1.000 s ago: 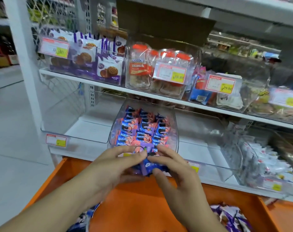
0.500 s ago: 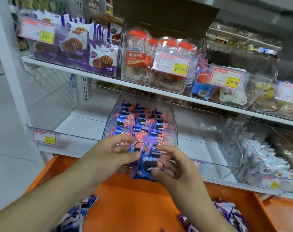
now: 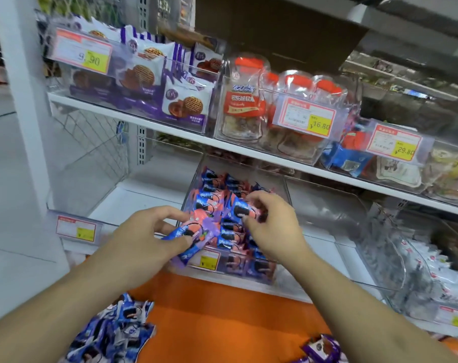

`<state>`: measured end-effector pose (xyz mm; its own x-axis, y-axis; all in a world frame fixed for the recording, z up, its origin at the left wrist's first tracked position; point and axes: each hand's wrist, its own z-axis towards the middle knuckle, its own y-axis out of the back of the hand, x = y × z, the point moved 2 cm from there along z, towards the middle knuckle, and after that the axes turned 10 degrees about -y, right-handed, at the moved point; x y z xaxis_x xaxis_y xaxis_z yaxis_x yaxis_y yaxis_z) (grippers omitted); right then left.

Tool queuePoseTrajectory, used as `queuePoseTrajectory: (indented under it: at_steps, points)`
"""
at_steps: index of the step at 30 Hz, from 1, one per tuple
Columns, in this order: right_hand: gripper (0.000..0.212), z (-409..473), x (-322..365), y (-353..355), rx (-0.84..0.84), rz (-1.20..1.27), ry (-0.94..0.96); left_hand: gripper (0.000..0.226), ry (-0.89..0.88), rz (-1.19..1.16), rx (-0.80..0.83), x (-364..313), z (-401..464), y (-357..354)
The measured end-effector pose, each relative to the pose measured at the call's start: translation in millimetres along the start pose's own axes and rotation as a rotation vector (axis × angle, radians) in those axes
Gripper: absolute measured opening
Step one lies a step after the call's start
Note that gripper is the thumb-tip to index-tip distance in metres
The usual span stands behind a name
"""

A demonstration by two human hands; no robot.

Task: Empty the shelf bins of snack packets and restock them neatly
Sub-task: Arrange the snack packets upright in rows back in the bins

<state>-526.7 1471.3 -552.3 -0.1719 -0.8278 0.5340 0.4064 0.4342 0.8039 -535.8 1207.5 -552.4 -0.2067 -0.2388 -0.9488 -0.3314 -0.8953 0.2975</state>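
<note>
The person is working at the clear shelf bin (image 3: 280, 184) on the lower shelf, which is holding rows of blue-and-pink sandwich-cookie packets (image 3: 217, 195). The left hand (image 3: 146, 231) is pinching one packet (image 3: 188, 233) between thumb and curled fingers at the bin's front lip, just above its price label (image 3: 209, 259). The right hand (image 3: 270, 221) is curling its fingers round another packet (image 3: 242, 209) on top of the stack. More loose packets (image 3: 118, 334) are lying on the orange surface (image 3: 222, 318) below. Judging from the tidy rows, restocking looks well along. To do this step well, each packet is probably best laid face up, lined up with its row, and pressed flat so nothing is jutting over the lip or hiding the label.
</note>
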Motion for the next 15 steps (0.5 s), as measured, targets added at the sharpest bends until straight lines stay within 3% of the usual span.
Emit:
queuePoseTrajectory:
  at_steps: [7,15]
  points:
    - [0.025,47.5,-20.3,-48.8,-0.06,-0.326,0.107,0.02,-0.052,0.058,-0.017,9.4,15.7,3.6]
    - [0.029,48.4,-25.3,-51.0,-0.121,-0.472,0.115,0.017,-0.038,0.092,0.028,16.6,18.4,-9.6]
